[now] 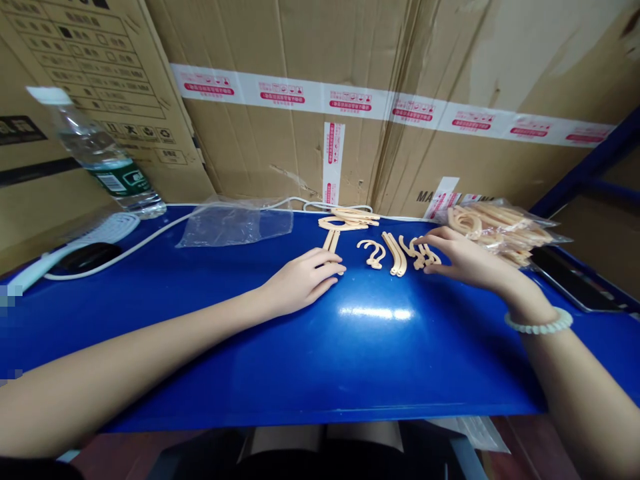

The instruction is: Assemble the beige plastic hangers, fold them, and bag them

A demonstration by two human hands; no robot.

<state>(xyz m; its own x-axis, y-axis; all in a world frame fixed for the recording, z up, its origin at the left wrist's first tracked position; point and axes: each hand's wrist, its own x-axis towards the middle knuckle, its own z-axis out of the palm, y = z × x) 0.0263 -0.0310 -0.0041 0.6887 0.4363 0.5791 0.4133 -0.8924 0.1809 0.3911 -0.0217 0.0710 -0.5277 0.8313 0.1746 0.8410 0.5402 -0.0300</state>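
My left hand [306,280] lies palm down on the blue table, fingers stretched over a pair of narrow beige plastic strips [331,240] and partly hiding them. My right hand [463,259] is at a small cluster of beige plastic hooks [419,252], its thumb and fingers apart around the right side of the cluster. Between the hands are more beige hooks [374,255] and a pair of curved beige arms [395,253], which look like folding hanger parts. Behind them lies a pile of longer beige pieces [350,219].
Bagged beige parts [500,230] lie at the right, beside a dark phone-like object [575,280]. A clear plastic bag [235,223], white cable [165,233], water bottle [115,167] and light-coloured brush-like item [100,233] are at the left. Cardboard boxes [280,147] stand behind.
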